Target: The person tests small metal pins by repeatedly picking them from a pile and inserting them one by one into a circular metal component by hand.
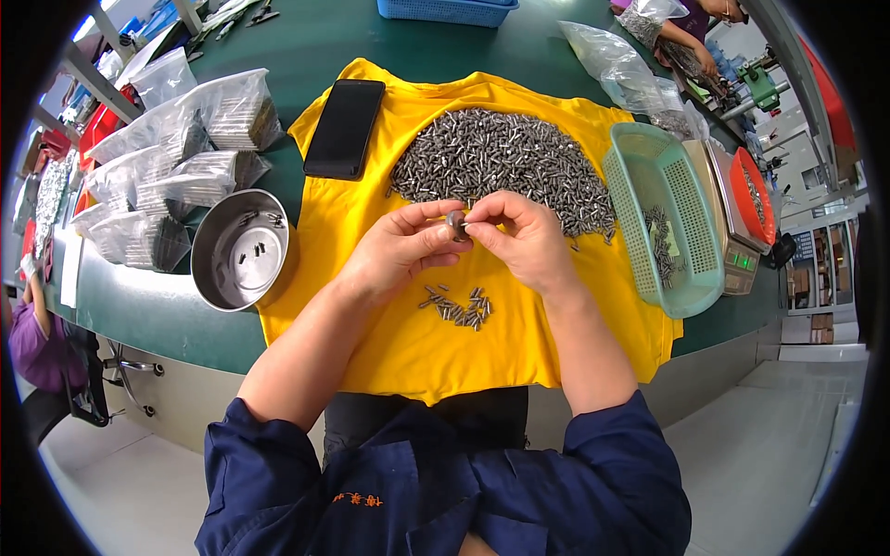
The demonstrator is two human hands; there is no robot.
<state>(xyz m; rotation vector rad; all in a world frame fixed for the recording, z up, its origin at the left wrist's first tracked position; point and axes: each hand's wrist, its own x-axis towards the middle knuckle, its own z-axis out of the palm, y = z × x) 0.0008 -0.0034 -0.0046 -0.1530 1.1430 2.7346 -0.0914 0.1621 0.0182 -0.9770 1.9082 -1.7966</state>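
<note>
"While both hands are up over the yellow cloth (371, 357), what does each one have?"

"The left hand (394, 248) pinches a small, round, dark metal piece (455, 223) between thumb and fingers, so that grip is narrow and holding."

"And the right hand (528, 239)?"

"Its thumb and forefinger come together at the right side of that same piece. I cannot tell whether its grip has a pin in it; the fingertips cover the spot."

"Where exactly is the piece?"

"In the air between the two hands, just this side of a large pile of small metal pins (501, 153). A smaller scatter of pins (461, 310) lies on the cloth below it, between the forearms."

"What else is about?"

"A black phone (344, 130) lies on the cloth, left of the pile. Beside the cloth's left edge stands a steel bowl (218, 266) with a few pins in it. On the right, a pale green basket (626, 190) holds some more, and near it a scale (740, 264) bears an orange-red tray (739, 204)."

"And farther out on the tabletop (324, 46)?"

"Clear bags (243, 120) packed with metal pieces lie beyond the bowl, and a blue basket (450, 9) sits at the far side. A co-worker in purple (688, 28) is at the upper right."
</note>
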